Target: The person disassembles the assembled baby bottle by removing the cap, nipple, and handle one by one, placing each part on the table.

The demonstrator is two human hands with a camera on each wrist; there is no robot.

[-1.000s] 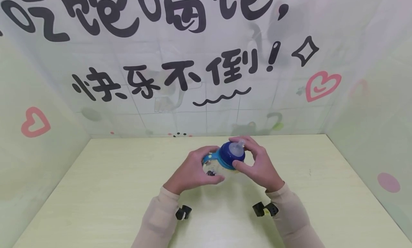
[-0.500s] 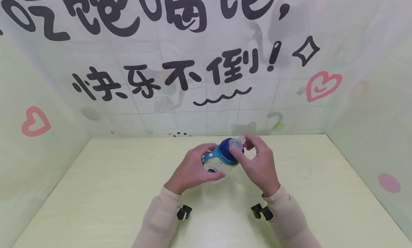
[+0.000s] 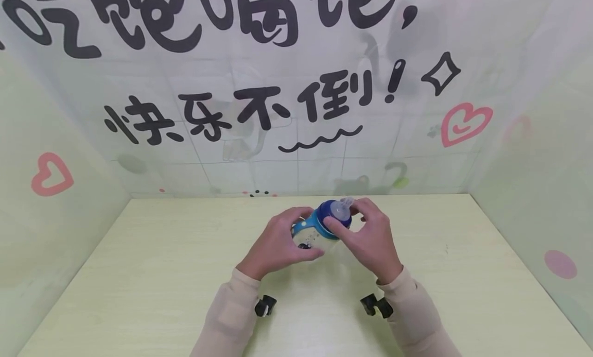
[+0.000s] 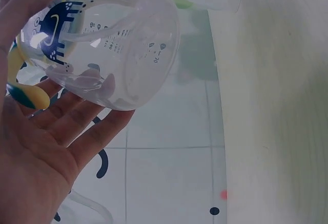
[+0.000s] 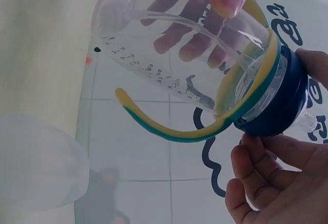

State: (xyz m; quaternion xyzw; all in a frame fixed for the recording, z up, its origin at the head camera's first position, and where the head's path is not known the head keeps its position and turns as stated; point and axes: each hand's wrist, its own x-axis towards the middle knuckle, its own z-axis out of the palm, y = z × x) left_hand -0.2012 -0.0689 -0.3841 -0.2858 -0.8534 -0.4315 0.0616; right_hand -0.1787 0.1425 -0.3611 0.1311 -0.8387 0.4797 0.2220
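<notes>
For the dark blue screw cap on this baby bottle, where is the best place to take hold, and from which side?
Grip the dark blue cap around its round rim, coming from the nipple end, as the right hand does. The left hand already holds the clear bottle body, and the handles block the other side.

Clear bottle [image 4: 110,44] in left hand [image 4: 46,147]
</notes>
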